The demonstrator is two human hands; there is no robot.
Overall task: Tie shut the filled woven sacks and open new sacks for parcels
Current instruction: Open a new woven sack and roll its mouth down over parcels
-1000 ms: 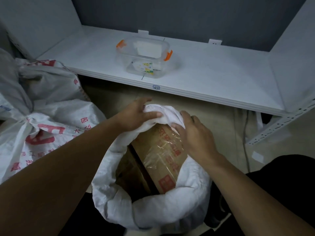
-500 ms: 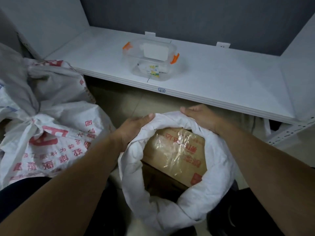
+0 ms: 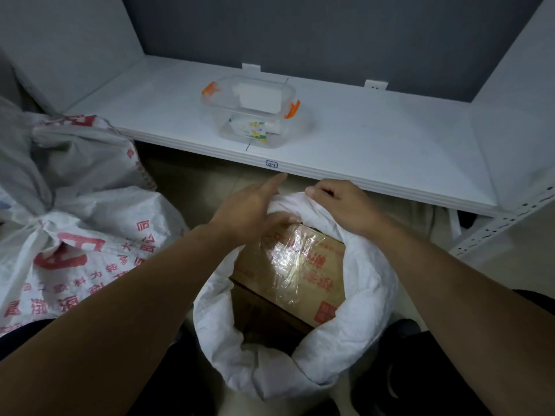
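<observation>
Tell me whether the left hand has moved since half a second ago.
Yes. The left hand has moved forward and right, off the left rim of the sack, with its fingertip now near the shelf-edge label.

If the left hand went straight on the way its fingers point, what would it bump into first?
The left hand would probably hit the front edge of the white shelf, near the small label; depth unclear.

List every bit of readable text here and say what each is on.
"4-1" (as best it reads): small label on the front edge of the white shelf.
Printed sack, left: red logo and rows of red Chinese characters, too creased and skewed to read.
Carton in the open white sack: red characters under glossy tape, unreadable.
Clear box: yellow-green sticker, too small.
</observation>
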